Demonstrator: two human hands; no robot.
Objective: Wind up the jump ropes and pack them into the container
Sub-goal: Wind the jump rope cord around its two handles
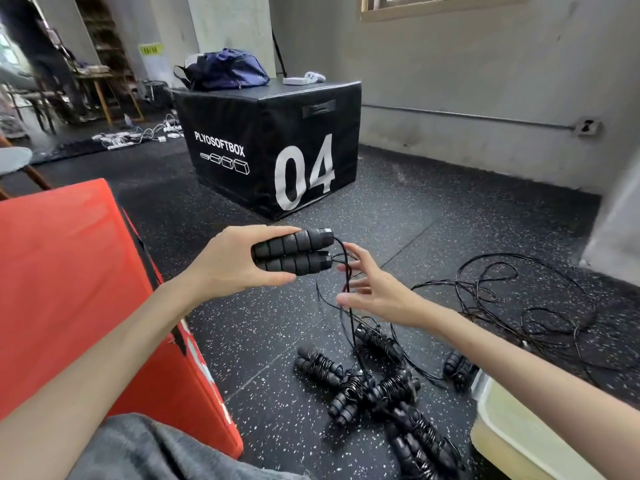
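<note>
2 handles: your left hand (239, 261) grips a pair of black foam handles (294, 252) side by side, held in the air in front of the black plyo box (273, 147).
Left hand state: fingers and thumb are curled round both handles, firmly closed on them.
Right hand state: your right hand (377, 289) is spread, fingers straight, just beside the handle ends; the thin black cord (346, 271) runs across its fingers, but no pinch on it shows.
Step in hand: winding looks about to begin on this rope; no turns of cord show on the held handles.
Next move: I judge you need to catch the cord near the handle ends with your right hand and wrap it round the pair, keeping it taut.
Loose cord: it trails down to a tangle of loops (519, 306) on the floor, to the right of the plyo box and nearer you.
Wound ropes: about 6 bundles (381, 393) lie on the floor, well in front of the plyo box, below your hands; the exact count is unclear where they overlap.
Container: 1 pale bin (512, 431) sits just right of the bundles; its inside is not visible.
Boxes: 1 black, 1 red (69, 289) at your left.
</note>
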